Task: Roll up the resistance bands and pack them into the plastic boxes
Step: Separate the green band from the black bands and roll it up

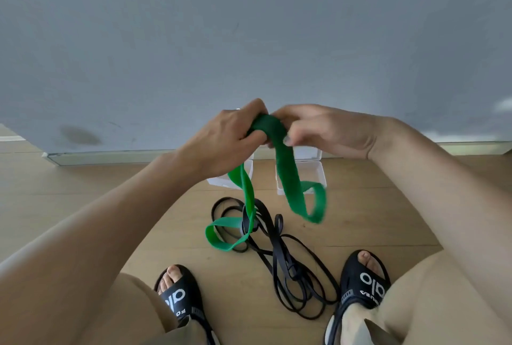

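Evidently the task was at an early stage. Both hands, the left hand (230,139) and the right hand (324,130), were closed on a small starting roll of the green band (288,178), held above the floor (83,192); most of its length hung loose, one loop touching the black bands (279,250), which lay unrolled in a tangle between the sandals (365,281). Two clear plastic boxes (313,175) stood near the wall (249,26), apparently empty, partly hidden.

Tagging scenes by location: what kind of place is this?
Probably a room at home, person working over the floor: wood-look floor, plain grey wall with a baseboard, and slippers on the feet.
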The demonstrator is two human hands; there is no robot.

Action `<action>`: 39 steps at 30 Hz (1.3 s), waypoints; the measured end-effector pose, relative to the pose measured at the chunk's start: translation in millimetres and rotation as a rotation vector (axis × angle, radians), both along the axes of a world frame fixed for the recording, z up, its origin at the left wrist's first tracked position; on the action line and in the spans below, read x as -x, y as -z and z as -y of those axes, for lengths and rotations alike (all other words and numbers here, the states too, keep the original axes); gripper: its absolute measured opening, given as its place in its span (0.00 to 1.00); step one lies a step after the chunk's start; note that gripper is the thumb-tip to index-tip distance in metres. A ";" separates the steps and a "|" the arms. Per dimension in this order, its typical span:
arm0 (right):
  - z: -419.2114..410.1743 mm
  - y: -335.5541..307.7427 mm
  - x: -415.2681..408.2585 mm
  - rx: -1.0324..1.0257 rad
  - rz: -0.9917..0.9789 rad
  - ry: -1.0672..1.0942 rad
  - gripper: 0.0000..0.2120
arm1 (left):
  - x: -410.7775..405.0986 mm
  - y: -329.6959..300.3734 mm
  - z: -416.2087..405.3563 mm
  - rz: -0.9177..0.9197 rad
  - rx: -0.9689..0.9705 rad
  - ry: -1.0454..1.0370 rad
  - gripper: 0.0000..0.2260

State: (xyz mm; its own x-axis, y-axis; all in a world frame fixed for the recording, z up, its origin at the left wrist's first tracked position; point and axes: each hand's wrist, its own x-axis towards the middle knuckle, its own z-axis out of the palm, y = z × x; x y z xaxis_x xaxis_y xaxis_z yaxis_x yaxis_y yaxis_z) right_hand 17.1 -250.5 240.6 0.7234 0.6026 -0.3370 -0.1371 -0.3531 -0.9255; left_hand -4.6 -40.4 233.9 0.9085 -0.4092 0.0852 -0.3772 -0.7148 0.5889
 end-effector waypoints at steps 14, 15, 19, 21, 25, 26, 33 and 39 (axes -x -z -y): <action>-33.4 -8.7 6.0 -0.087 0.145 0.329 0.17 | -1.2 13.2 3.8 0.056 0.184 -0.077 0.07; -33.9 -10.1 6.8 -0.144 0.106 0.341 0.14 | -1.5 15.2 4.9 0.035 0.204 -0.096 0.07; -32.6 -15.0 7.7 -0.347 -0.030 0.384 0.15 | -4.6 27.7 7.8 -0.166 0.303 -0.126 0.11; -28.8 -17.9 7.3 -0.393 -0.064 0.405 0.16 | -6.5 33.9 8.3 -0.248 0.341 -0.142 0.12; -16.5 -21.9 4.5 -0.415 -0.070 0.448 0.15 | -10.7 30.5 8.2 -0.102 0.191 -0.059 0.14; -13.0 -23.3 4.0 -0.415 -0.065 0.450 0.14 | -12.7 26.5 6.8 -0.043 0.160 -0.029 0.14; 19.9 -35.4 -2.6 -0.311 0.074 0.509 0.18 | -17.6 -9.1 -16.6 0.217 0.154 -0.007 0.13; 16.4 -39.2 3.7 -0.518 -0.107 0.473 0.16 | -12.9 -5.7 -19.3 0.081 0.145 0.123 0.18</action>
